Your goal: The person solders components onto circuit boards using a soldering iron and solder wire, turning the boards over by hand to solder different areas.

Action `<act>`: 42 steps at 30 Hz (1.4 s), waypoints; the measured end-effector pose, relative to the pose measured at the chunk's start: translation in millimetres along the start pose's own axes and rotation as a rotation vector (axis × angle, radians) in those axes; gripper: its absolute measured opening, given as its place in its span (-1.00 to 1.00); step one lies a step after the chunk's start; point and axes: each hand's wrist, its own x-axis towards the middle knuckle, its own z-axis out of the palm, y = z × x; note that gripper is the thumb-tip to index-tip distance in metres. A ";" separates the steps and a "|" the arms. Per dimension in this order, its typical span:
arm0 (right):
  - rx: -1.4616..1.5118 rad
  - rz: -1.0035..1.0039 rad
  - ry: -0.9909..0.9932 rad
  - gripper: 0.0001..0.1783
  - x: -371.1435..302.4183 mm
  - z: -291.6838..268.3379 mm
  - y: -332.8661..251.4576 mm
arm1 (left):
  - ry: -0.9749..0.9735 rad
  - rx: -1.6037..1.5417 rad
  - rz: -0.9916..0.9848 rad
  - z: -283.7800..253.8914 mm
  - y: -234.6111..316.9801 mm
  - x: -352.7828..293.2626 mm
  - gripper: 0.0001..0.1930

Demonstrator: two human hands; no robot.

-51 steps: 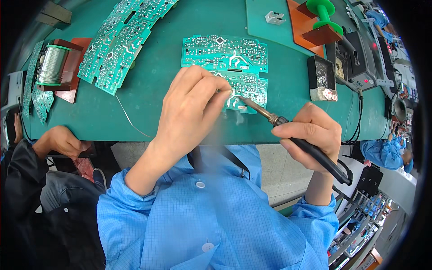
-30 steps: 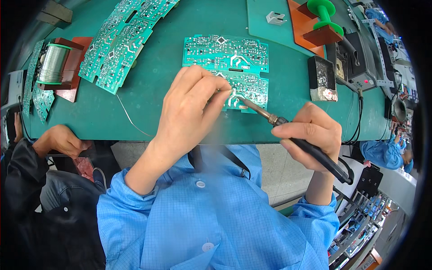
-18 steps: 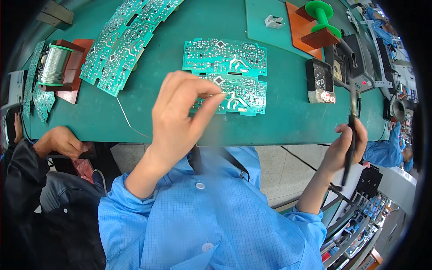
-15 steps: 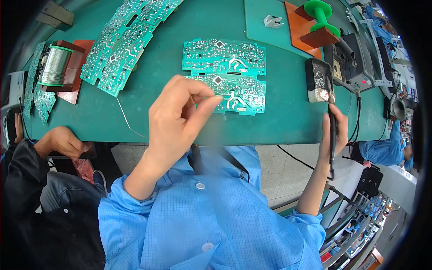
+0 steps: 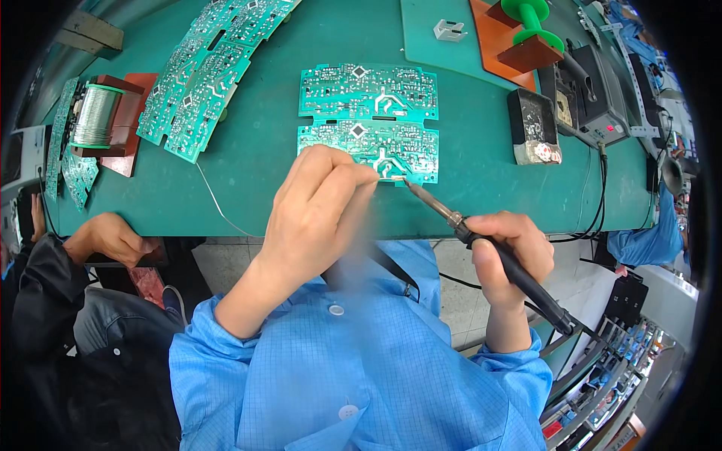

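Note:
A green circuit board panel [image 5: 410, 139], made of two joined boards, lies flat on the green bench mat in front of me. My left hand [image 5: 312, 210] is closed in a pinch over its near left part. Thin solder wire [image 5: 211, 193] trails from the left toward this hand, and a short end shows just past the fingertips. My right hand [image 5: 519, 248] grips a soldering iron [image 5: 432, 201] by its black handle. The iron slants up to the left, its tip at the board's near edge, close to the wire end.
More circuit boards [image 5: 197, 98] lie at the left, beside a solder spool [image 5: 95, 116] on a stand. A black tray [image 5: 528, 120], a soldering station [image 5: 598, 98] and a green reel [image 5: 532, 30] stand at the right. Another person's hand [image 5: 113, 239] is at the left bench edge.
My right hand has brought the soldering iron from beside the black tray left to the board's near edge. My left hand has shifted slightly right and nearer me, still pinching the wire.

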 end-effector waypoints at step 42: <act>-0.096 -0.089 0.019 -0.81 0.7 11.4 -6.7 | 0.005 -0.012 -0.034 3.9 -0.8 -6.0 -0.82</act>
